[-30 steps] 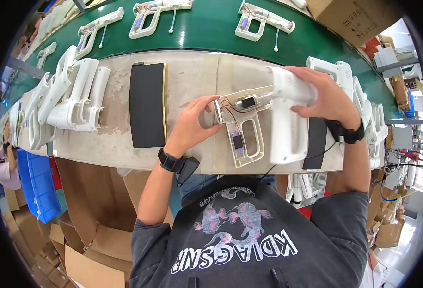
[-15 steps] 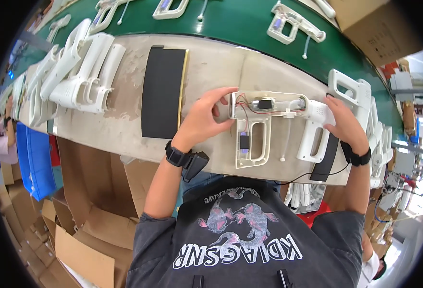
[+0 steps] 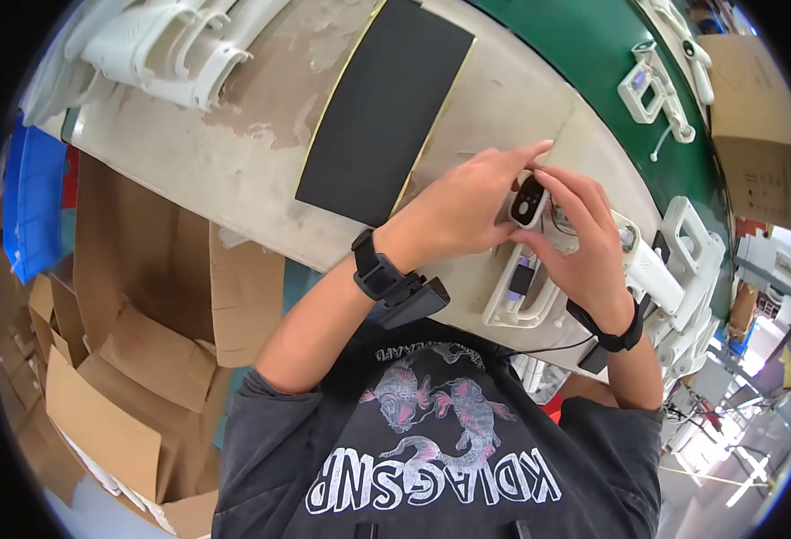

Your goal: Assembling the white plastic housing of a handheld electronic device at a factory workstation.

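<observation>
Both hands meet at the end of an open white housing half (image 3: 494, 310) with a looped handle, lying on the bench. There a small white end cap with a glossy black oval face (image 3: 528, 199) is turned up toward me. My left hand (image 3: 463, 202) grips its left side, thumb below and fingers above. My right hand (image 3: 584, 242) closes on its other side with thumb and fingers. Thin red wires (image 3: 559, 216) run from behind the cap into the housing. Inside the handle sits a black block (image 3: 522, 279) beside purple parts. My right hand hides much of the barrel.
A black mat (image 3: 391, 108) lies left of my hands. White shells are piled at the far left (image 3: 162, 49) and at the right (image 3: 687, 269). Another open housing (image 3: 651, 90) rests on the green belt (image 3: 584, 45). Cardboard boxes (image 3: 144, 269) stand below the bench's left front edge.
My right hand has left the right end of the housing and joined my left hand at the cap. The cap now faces up. The view has shifted and turned.
</observation>
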Motion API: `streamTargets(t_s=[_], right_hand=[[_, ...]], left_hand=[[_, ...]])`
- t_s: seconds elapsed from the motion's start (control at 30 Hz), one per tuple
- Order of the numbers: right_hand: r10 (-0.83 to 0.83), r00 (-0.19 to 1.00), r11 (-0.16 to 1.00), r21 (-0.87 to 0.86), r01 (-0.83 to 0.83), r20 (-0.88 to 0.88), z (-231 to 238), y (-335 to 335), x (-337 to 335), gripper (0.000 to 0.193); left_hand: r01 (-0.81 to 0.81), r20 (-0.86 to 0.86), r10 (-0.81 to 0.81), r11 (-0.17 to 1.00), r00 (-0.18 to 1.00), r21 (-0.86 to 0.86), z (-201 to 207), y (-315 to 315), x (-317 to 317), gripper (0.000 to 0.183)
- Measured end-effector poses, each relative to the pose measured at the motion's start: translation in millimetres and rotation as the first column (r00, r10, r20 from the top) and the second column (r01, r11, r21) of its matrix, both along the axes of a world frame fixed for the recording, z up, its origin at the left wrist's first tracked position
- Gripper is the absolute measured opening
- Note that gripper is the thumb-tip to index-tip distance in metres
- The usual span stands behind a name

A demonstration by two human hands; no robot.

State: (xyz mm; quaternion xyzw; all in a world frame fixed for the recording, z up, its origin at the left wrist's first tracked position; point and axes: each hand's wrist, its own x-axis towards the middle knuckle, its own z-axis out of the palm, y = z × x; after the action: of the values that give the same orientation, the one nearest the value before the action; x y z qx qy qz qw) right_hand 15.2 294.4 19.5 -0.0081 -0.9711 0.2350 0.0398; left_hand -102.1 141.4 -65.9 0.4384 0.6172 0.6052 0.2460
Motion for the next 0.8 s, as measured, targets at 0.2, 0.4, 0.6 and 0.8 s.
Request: streamTargets(t_s=[0.2,0.4,0.6,0.8], right_hand=[[-0.103,0.991,0.992,-0.064,0.109,0.09,1.5,-4.5,-2.3,0.069],[-0.126,0.988,0.989,-0.066,0.132,0.085,-3.4,-4.6,-4.1,0.067],[-0.109,0.992,0.994,0.004,0.109,0.066,-0.7,-1.9,-4.7,0.07],[-0.161,0.987,0.978,-0.132,0.162,0.014,20.4,29.7,23.0,0.073]], left_hand=[[-0.032,-0.039,0.031,0.999,0.999,-0.033,-7.5,0.8,3.7,0.1],[-0.076,-0.045,0.077,0.997,0.996,0.021,-11.1,1.8,5.6,0.099],[-0.046,-0.064,0.045,0.999,0.997,-0.01,-5.1,4.2,4.7,0.094],[-0.015,-0.05,0.011,0.997,0.999,-0.079,0.8,1.3,2.0,0.09]])
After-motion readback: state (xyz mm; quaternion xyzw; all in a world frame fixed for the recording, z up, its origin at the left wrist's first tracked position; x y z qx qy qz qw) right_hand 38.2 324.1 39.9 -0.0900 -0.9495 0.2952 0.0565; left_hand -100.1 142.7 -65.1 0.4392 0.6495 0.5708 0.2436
